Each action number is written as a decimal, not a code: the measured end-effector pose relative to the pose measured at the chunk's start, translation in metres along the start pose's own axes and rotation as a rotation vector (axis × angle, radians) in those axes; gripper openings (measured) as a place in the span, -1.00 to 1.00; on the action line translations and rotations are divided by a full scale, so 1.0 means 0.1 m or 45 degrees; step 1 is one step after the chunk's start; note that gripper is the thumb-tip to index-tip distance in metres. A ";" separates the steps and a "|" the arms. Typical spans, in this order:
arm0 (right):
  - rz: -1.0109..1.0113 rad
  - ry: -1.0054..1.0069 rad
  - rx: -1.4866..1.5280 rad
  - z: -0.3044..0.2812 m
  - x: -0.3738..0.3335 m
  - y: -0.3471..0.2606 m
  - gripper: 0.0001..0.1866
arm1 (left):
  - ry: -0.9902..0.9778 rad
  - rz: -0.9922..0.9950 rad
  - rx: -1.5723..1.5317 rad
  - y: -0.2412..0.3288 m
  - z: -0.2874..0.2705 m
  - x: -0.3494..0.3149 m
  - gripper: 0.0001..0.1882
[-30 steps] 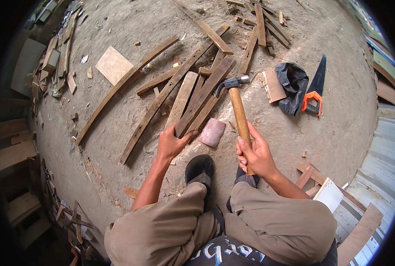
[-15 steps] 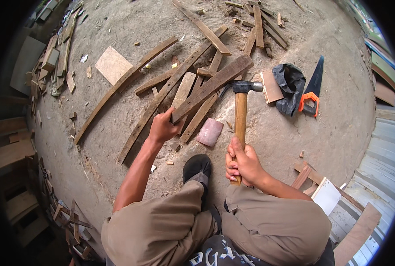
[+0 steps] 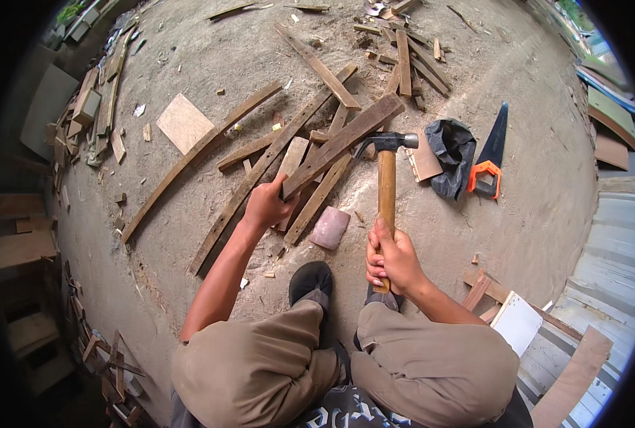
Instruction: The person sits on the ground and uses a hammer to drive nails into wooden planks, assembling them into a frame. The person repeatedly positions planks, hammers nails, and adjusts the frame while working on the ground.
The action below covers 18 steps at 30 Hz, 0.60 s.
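Note:
My left hand (image 3: 269,205) is closed round the near end of a brown wooden plank (image 3: 346,145), which slants up and away to the right above other lumber. In my right hand (image 3: 394,258) is a claw hammer (image 3: 386,178), gripped low on its wooden handle and held upright. The hammer's dark head sits close to the plank's far half, its claw pointing left toward the wood; whether they touch I cannot tell. Beneath the plank lie several long wooden strips (image 3: 257,178). A pinkish block (image 3: 330,227) rests on the ground between my hands.
To the right lie a black plastic bag (image 3: 451,158), a thin wooden board (image 3: 424,158) and a handsaw (image 3: 490,157) with an orange handle. A square plywood piece (image 3: 184,123) is at the left. More wood scraps (image 3: 421,60) are piled farther off. Corrugated metal sheeting (image 3: 602,278) runs along the right.
The view has shifted slightly, so the ground and lumber sit a little lower in it. Both hands keep their grips on the plank and the hammer, with little movement.

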State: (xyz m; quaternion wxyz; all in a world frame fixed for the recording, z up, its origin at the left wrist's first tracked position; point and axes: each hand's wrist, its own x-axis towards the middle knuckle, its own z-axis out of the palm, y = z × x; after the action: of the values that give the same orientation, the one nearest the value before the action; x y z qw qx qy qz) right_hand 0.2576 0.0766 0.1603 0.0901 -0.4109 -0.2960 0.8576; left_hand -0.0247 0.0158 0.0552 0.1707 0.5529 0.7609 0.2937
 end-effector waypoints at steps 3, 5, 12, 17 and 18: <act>-0.189 -0.019 0.052 0.09 0.22 -0.02 -0.54 | 0.097 -0.190 0.177 0.10 0.02 0.15 -0.76; -0.228 0.000 0.141 0.19 0.34 -0.11 -0.57 | 0.196 -0.256 0.210 0.23 0.01 0.31 -0.79; 0.037 -0.377 0.817 0.65 0.58 -0.72 -0.64 | 0.385 -0.154 0.615 -0.08 -0.59 1.00 -0.62; -0.020 -0.397 0.653 0.75 0.53 -0.59 -0.65 | 0.326 -0.138 0.619 -0.21 -0.86 1.08 -0.67; -0.060 -0.366 0.619 0.75 0.55 -0.63 -0.65 | 0.351 -0.131 0.616 -0.20 -0.84 1.09 -0.67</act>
State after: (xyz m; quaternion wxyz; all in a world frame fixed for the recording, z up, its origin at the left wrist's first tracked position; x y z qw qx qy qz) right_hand 0.1597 0.1166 0.1978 0.1629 -0.2445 -0.1008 0.9505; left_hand -0.1243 0.0930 0.1144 -0.0565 0.4930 0.8520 0.1669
